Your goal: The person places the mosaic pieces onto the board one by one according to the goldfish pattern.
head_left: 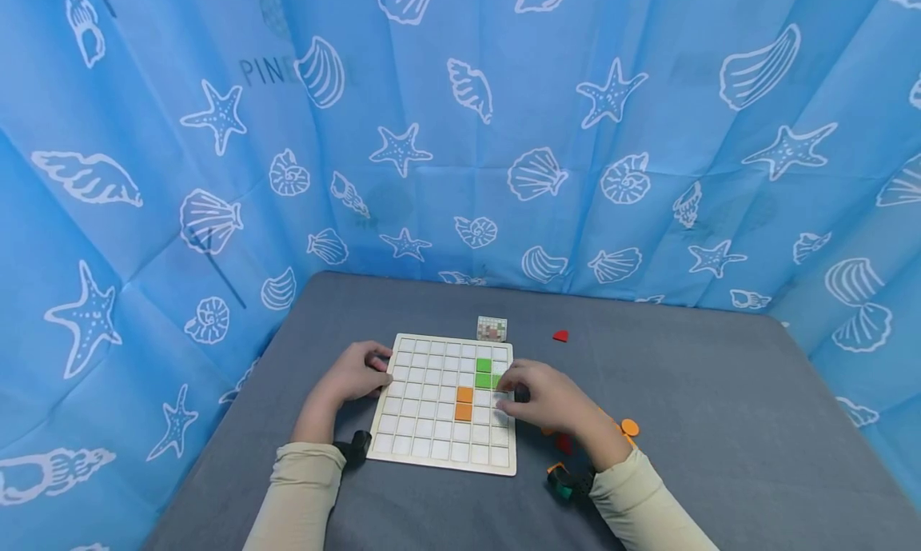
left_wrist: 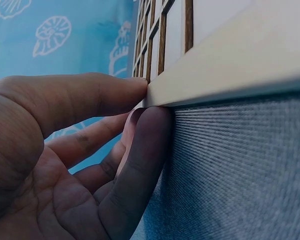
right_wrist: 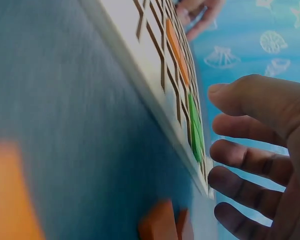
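A square wooden board (head_left: 413,423) with a grid of white cells lies flat on the grey table. My left hand (head_left: 360,373) pinches its left edge, thumb on top and a fingertip against the side, as the left wrist view shows. Over the board's right edge hovers my right hand (head_left: 543,393), fingers loosely bent and apart, with nothing between them in the right wrist view (right_wrist: 260,155). Green squares (head_left: 484,365) fill cells at the upper right, one partly hidden by the right hand. Two orange squares (head_left: 464,412) sit one below the other near the middle.
Behind the board lies a small patterned card (head_left: 492,329), with a red piece (head_left: 560,336) to its right. Orange and red pieces, including an orange disc (head_left: 630,427), lie around my right forearm, which partly covers them. A blue shell-print curtain (head_left: 460,135) hangs behind the table.
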Tool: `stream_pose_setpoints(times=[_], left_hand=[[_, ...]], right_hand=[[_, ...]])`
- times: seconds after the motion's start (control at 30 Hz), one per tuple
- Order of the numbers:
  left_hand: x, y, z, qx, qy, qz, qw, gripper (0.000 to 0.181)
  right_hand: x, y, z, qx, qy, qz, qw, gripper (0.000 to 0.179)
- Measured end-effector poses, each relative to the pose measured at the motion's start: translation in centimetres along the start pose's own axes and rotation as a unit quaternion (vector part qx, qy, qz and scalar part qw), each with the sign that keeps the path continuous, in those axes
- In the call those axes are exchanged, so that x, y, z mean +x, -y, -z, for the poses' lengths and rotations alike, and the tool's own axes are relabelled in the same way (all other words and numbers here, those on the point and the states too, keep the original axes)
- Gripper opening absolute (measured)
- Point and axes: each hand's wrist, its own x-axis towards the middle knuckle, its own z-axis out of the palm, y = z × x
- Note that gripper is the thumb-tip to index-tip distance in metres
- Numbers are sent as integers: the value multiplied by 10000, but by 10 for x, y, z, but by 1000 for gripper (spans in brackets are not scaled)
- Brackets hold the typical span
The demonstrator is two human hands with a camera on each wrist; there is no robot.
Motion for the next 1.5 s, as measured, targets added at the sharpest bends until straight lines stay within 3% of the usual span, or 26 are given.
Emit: stream_pose_setpoints(times=[0.2,0.57,0.9,1.5], left_hand=[[0,0,0,31,3,16,10000,45],[1,0,2,108,53,3,9999,46],[-3,-1,1,-54,58,34,10000,45],[-3,-3,0,-82,-1,79,9999,46]], right_hand=[[-15,-16,11,-20,16,-402,9992,19],[-37,-37,26,-76,39,-484,9988,16],[-35,-39,23,-372,53,-657,9971,16],[-29,-32,19,-436,97,-828,9956,18]])
